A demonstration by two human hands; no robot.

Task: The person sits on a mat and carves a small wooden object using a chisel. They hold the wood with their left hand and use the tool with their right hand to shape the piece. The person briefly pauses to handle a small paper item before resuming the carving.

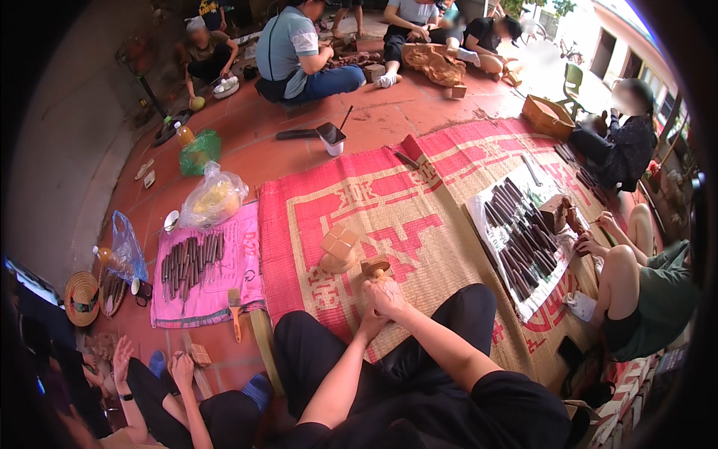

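My two hands meet between my bent knees over the mat. My right hand (384, 296) is on top, its fingers closed around a small wooden piece (375, 266) with a rounded, brownish top. Below it, my left hand (371, 324) is closed too, mostly covered by the right; what its fingers grip is hidden. Just beyond, on the left, a carved wooden block (340, 245) with a grooved, squarish top stands on the red and straw-coloured woven mat (419, 299).
Rows of dark-handled carving tools lie on a pink cloth (243, 280) at left and a white sheet (532, 307) at right. A brush (235, 314) lies by the pink cloth. People sit close on both sides; others work at the back around a large wood carving (434, 64).
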